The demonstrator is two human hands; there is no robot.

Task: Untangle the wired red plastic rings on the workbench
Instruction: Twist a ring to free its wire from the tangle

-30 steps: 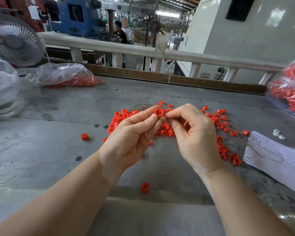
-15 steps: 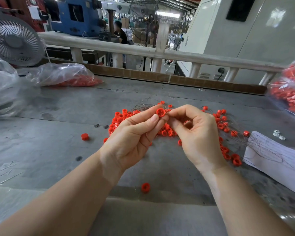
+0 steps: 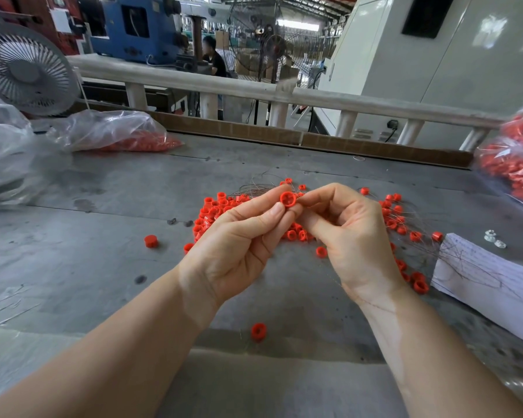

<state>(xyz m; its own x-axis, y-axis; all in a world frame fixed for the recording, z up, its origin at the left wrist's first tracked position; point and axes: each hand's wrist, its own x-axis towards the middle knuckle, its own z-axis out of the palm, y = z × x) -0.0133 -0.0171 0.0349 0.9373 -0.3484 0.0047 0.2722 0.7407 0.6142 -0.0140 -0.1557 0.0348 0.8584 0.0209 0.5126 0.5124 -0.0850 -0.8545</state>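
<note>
My left hand pinches one red plastic ring between thumb and fingertips, raised above the grey workbench. My right hand meets it from the right, its thumb and forefinger pinching at the ring's edge where thin wire runs off. Beneath both hands lies a heap of several red rings tangled in fine wire, spreading right to more wired rings. Part of the heap is hidden by my hands.
Loose single rings lie at the left and near the front edge. Clear bags of red rings sit at back left and far right. A white paper sheet lies right; a fan stands back left.
My right hand has opened out a little, its fingers less curled, and its fingertips have come up to the ring held by my left hand. The left hand has barely moved.
</note>
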